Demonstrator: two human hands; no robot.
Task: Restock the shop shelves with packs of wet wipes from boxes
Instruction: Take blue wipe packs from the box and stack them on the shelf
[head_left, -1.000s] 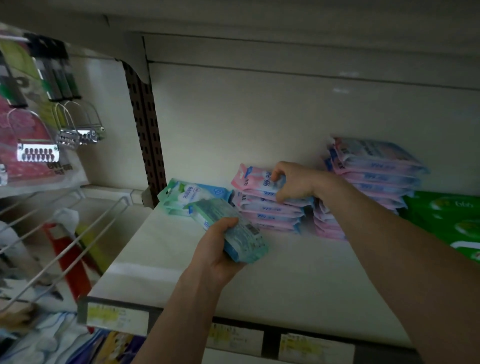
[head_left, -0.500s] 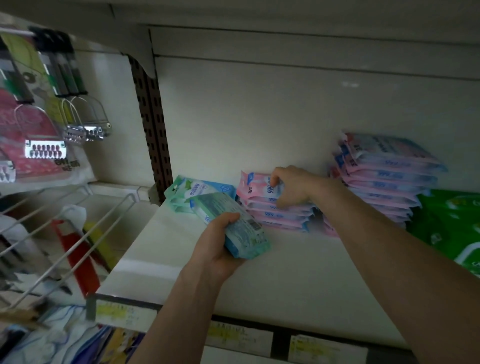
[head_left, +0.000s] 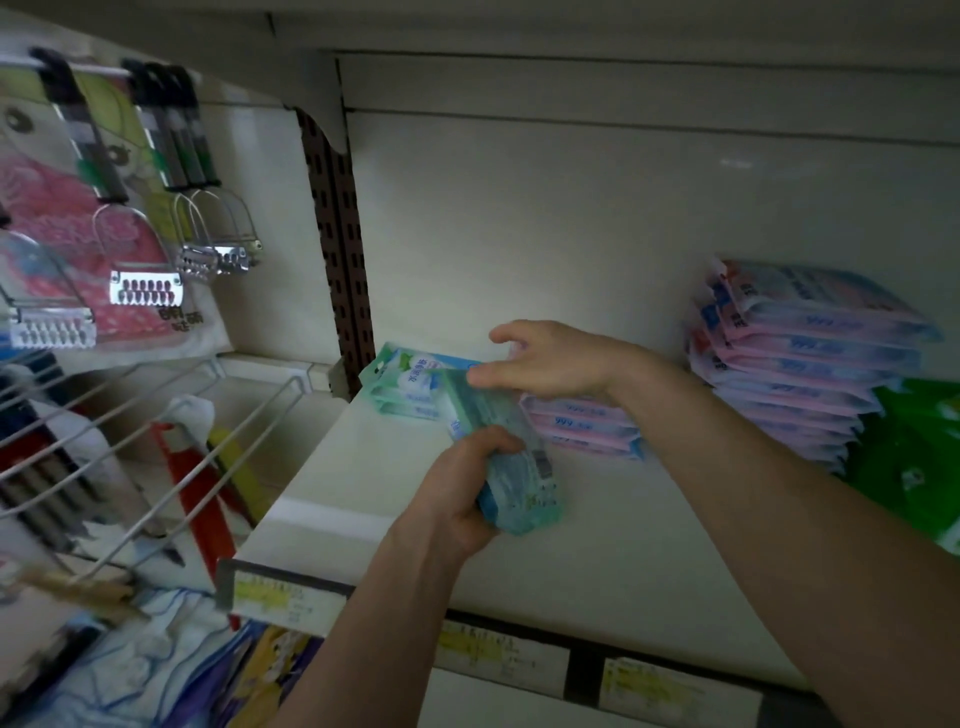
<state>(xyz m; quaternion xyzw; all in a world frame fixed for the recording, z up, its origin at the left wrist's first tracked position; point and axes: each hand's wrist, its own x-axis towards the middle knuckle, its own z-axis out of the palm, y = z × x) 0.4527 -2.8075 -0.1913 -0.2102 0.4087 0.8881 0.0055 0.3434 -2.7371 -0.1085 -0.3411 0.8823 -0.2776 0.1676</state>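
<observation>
Only bare hands and bare forearms show of the person. Behind the wrist of the left hand (head_left: 460, 493), the left forearm (head_left: 374, 623) is uncovered to the bottom edge. Behind the right hand (head_left: 556, 364), the right forearm (head_left: 779, 519) is equally bare, looming broad toward the lower right corner. Dim light blurs finer detail.

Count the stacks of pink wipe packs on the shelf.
2. A low stack lies by the right hand; a taller stack stands further right, beside the green packs. The right forearm may hide another between them.
</observation>
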